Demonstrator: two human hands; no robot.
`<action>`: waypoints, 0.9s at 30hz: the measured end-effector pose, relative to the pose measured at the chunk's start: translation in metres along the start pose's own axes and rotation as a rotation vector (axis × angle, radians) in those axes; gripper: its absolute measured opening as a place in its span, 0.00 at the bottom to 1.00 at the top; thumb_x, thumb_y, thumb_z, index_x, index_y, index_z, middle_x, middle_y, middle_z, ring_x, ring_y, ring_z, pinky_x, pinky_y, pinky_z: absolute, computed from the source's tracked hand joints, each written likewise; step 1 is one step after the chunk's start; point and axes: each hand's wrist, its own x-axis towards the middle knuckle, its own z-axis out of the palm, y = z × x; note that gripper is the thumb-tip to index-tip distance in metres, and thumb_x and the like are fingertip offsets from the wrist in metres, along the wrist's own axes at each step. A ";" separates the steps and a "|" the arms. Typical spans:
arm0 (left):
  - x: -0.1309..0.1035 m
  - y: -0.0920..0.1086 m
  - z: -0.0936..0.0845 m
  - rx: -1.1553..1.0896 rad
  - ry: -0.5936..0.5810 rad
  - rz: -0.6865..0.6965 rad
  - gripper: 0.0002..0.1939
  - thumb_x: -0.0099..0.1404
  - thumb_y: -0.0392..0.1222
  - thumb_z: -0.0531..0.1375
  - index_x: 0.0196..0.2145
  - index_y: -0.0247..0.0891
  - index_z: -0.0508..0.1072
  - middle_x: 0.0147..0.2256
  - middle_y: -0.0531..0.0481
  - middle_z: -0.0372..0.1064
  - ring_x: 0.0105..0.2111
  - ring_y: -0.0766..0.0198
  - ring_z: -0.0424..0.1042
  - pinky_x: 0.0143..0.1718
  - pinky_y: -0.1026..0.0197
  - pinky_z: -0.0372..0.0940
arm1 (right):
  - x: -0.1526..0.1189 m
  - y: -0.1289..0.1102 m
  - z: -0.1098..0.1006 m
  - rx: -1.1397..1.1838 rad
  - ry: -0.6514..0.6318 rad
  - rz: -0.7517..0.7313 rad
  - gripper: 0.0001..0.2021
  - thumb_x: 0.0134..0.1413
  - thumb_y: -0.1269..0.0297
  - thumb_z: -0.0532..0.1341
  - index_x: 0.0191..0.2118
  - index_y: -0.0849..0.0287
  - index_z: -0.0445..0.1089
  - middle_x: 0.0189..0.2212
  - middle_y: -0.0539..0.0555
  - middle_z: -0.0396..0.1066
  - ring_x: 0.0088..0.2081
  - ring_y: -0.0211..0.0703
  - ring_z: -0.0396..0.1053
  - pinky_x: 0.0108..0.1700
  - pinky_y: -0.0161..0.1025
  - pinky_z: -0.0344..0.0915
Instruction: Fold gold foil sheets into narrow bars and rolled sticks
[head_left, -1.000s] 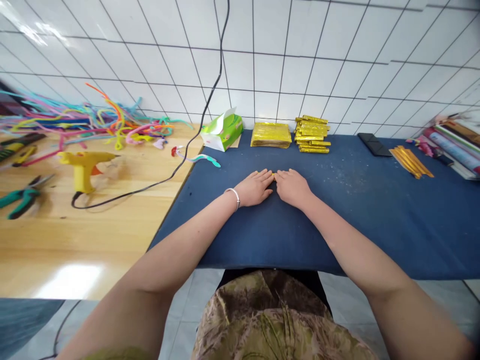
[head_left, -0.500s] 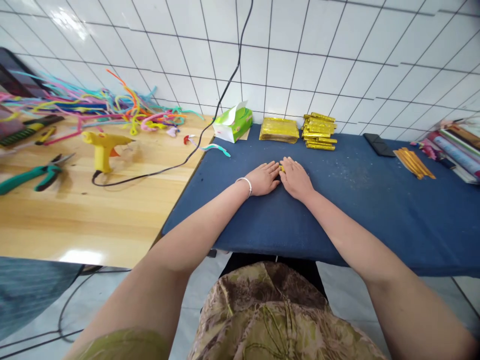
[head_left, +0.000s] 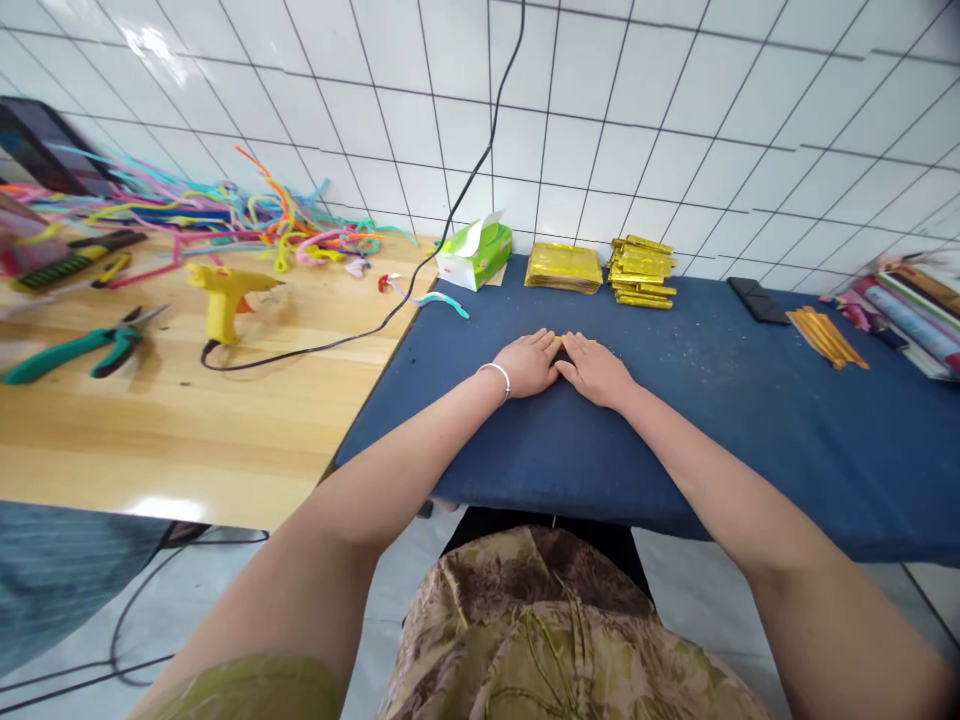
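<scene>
My left hand [head_left: 527, 363], with a silver bangle at the wrist, lies flat on the blue cloth with its fingers stretched forward. Beside it my right hand [head_left: 596, 370] is laid flat too, fingers out and thumb reaching toward the left hand. A small strip of gold paper [head_left: 559, 340] shows between the fingertips; the rest is hidden beneath the hands. Beyond the hands are a stack of gold paper sheets [head_left: 564, 268] and a pile of rolled gold paper sticks [head_left: 642, 272].
On the wooden table to the left lie a yellow glue gun [head_left: 223, 300], green-handled pliers [head_left: 75, 352] and colourful pipe cleaners [head_left: 285, 225]. A green tissue box [head_left: 480, 252] stands by the tiled wall. A dark phone [head_left: 757, 299] and flat gold strips [head_left: 827, 337] lie at right.
My right hand has flattened and shifted slightly, its thumb now pointing toward the left hand. The gold paper between the hands is still mostly covered. The view has tilted a little.
</scene>
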 end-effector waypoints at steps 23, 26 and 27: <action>-0.006 -0.025 -0.015 -0.071 0.069 -0.034 0.19 0.71 0.47 0.47 0.51 0.42 0.71 0.54 0.49 0.67 0.55 0.62 0.64 0.55 0.59 0.57 | -0.018 0.029 -0.005 0.010 -0.029 -0.032 0.29 0.64 0.51 0.43 0.65 0.62 0.53 0.65 0.60 0.52 0.66 0.49 0.47 0.64 0.51 0.51; 0.000 -0.021 -0.016 -0.048 0.071 -0.078 0.18 0.71 0.47 0.47 0.48 0.42 0.73 0.51 0.48 0.70 0.52 0.61 0.66 0.53 0.59 0.59 | -0.017 0.028 -0.005 -0.014 -0.019 -0.025 0.30 0.64 0.50 0.43 0.65 0.62 0.53 0.65 0.60 0.52 0.66 0.49 0.47 0.64 0.51 0.51; 0.001 -0.021 -0.016 -0.034 0.075 -0.086 0.18 0.71 0.47 0.48 0.49 0.42 0.72 0.51 0.47 0.70 0.52 0.61 0.66 0.53 0.58 0.59 | -0.015 0.028 -0.005 -0.023 -0.017 -0.032 0.30 0.64 0.49 0.43 0.65 0.63 0.53 0.65 0.61 0.51 0.66 0.50 0.46 0.64 0.51 0.51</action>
